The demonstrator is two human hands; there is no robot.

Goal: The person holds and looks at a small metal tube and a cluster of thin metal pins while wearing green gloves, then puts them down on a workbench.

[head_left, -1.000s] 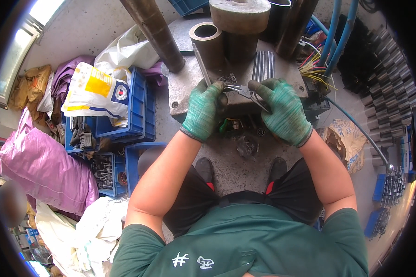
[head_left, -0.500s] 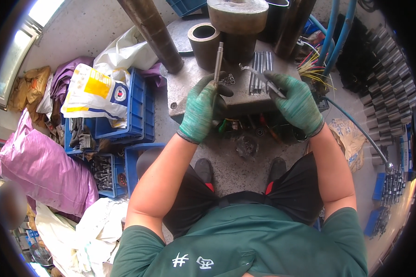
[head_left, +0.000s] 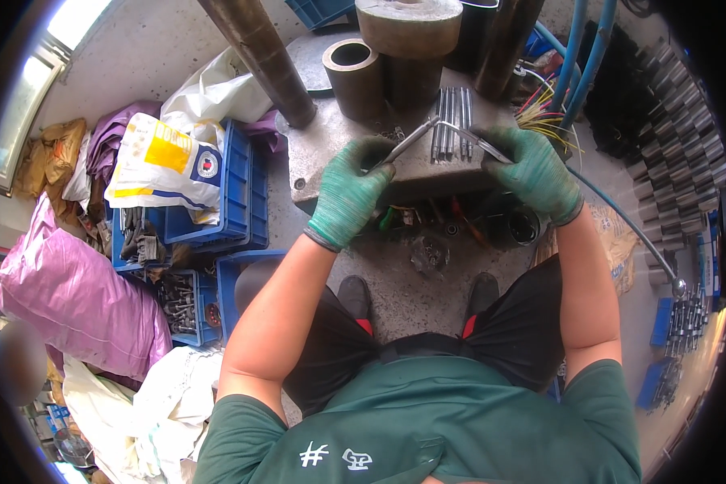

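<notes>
My left hand (head_left: 353, 187), in a green work glove, is closed around a metal rod (head_left: 412, 140) that slants up to the right. My gloved right hand (head_left: 534, 171) grips a slim metal tool with a bent tip (head_left: 477, 140). The tool's tip meets the upper end of the rod, or nearly so; I cannot tell whether they touch. Just behind them, several similar metal rods (head_left: 445, 127) lie side by side on a heavy steel block (head_left: 310, 153). Small metal parts by my left fingers are mostly hidden.
Thick columns (head_left: 266, 60) and a steel sleeve (head_left: 353, 81) stand on the block. Blue crates (head_left: 246, 185) and a purple sack (head_left: 81, 294) are at left. At right are blue hoses (head_left: 593, 60), loose coloured wires (head_left: 544, 119) and stacked metal cylinders (head_left: 669, 153).
The rod in my left hand has tipped from upright to a rightward slant. Its end and the bent tool's tip have come together. My right hand has shifted slightly right.
</notes>
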